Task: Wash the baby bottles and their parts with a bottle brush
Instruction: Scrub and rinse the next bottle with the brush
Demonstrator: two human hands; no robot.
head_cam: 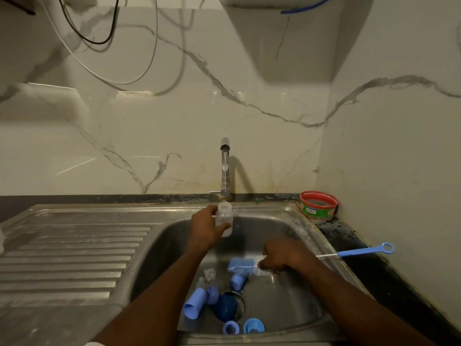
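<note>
My left hand (208, 227) grips a clear baby bottle (224, 217) upright under the tap (225, 168), over the back of the sink. My right hand (282, 257) holds the bottle brush by its wire stem; the blue and white bristle head (240, 264) points left over the basin and the blue ring handle (366, 251) sticks out right over the counter. On the sink floor lie several blue bottle parts: a cap (193, 304), rings (230, 327) and a collar (254, 325). A clear teat (209, 273) lies near them.
The steel sink (294, 308) has a ribbed draining board (74, 253) on its left. A red and green tub (318, 204) stands at the back right corner on the dark counter. A blue strainer (228, 307) sits in the drain. Marble wall rises behind the tap.
</note>
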